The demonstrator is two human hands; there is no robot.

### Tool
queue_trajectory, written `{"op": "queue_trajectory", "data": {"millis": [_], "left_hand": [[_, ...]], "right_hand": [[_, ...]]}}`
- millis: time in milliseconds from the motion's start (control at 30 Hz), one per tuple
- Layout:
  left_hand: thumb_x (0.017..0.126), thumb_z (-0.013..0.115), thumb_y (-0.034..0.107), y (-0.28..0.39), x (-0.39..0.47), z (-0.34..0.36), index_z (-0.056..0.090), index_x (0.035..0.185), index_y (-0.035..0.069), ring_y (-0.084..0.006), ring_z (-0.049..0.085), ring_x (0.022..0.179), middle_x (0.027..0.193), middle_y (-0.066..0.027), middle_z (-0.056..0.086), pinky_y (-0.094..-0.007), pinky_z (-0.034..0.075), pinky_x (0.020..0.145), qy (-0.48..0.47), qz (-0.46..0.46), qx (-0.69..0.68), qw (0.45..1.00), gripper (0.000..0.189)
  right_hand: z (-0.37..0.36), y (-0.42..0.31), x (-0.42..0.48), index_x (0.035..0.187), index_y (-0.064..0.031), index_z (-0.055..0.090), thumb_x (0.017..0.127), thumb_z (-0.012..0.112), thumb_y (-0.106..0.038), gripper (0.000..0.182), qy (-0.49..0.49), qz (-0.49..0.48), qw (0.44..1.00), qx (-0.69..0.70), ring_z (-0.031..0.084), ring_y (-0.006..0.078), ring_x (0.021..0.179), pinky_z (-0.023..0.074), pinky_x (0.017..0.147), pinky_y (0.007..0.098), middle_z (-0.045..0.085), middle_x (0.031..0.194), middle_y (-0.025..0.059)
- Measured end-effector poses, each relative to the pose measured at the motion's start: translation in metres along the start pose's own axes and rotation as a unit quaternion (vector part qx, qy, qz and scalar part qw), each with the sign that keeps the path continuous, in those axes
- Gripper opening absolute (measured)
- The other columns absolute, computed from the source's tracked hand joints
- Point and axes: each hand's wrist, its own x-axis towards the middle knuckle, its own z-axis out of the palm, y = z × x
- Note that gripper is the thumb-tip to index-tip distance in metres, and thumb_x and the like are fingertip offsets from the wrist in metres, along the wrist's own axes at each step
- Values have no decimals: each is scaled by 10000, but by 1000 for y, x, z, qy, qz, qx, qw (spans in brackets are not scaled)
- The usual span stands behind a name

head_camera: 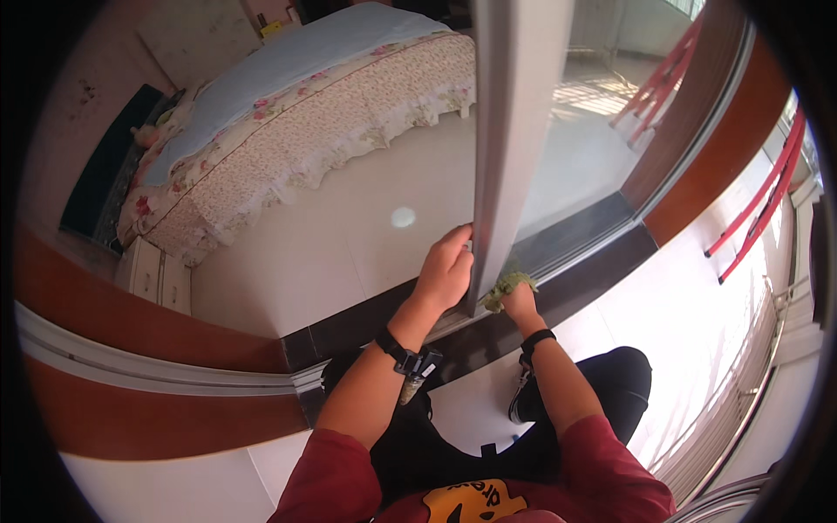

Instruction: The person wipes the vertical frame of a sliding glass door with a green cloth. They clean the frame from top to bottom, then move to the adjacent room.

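Note:
A sliding glass door with a light metal frame (507, 131) stands upright before me. My left hand (448, 268) is on the left side of the door's edge, thumb and fingers against the frame; some fingertips are hidden behind it. In my right hand (520, 302) is a crumpled green cloth (507, 287), held low at the foot of the glass, just right of the frame. Beneath the cloth runs the metal door track (582, 245), set on a dark stone sill (608, 278). A strapped device sits on each wrist.
A bed with a floral skirt (327, 118) is in the room beyond, with a small white cabinet (145, 271) at its left. Brown door casing (719, 150) rises at the right. Red metal legs (758, 202) stand on the tiled floor at far right.

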Motion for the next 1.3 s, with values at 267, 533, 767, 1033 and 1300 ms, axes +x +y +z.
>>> {"op": "queue_trajectory", "data": {"millis": [267, 533, 767, 1033, 1300], "left_hand": [[900, 459, 15, 8, -8, -14, 614, 1312, 1, -364, 639, 1174, 1262, -192, 677, -439, 506, 1016, 13, 27, 49, 998, 441], [916, 448, 7, 15, -7, -21, 615, 1338, 0, -322, 666, 1177, 1288, -182, 683, -413, 517, 1026, 37, 49, 25, 998, 454], [953, 460, 32, 16, -7, -23, 615, 1340, 0, -322, 679, 1157, 1268, -184, 695, -405, 526, 1010, 30, 65, 3, 997, 419], [1067, 479, 77, 10, -6, -16, 604, 1365, 1, -254, 700, 1123, 1230, -159, 727, -355, 527, 1002, 32, 28, -19, 999, 332], [1135, 432, 253, -6, -13, -22, 633, 1311, -30, -333, 696, 1135, 1224, -193, 718, -383, 526, 995, 33, -16, 19, 999, 389]], "right_hand": [[-22, -37, 5, 942, -20, 746, 776, 708, -126, 201, -94, 28, 985, -145, 694, 435, 954, 554, 838, 516, 729, 962, 230], [-93, -84, 21, 976, -36, 754, 804, 750, -215, 248, -99, -18, 974, -202, 698, 422, 955, 562, 868, 515, 734, 988, 215], [-156, -143, 29, 1026, -35, 731, 785, 728, -115, 253, 26, -97, 983, -156, 674, 428, 978, 540, 856, 496, 725, 1010, 191], [-228, -236, 57, 1000, 13, 684, 849, 793, -48, 196, 216, -155, 963, 42, 683, 252, 839, 533, 783, 367, 702, 918, 111], [-235, -232, 88, 1191, 41, 626, 875, 757, 33, 342, 367, -143, 896, 206, 648, 192, 1037, 524, 932, 344, 663, 1156, 106]]}}
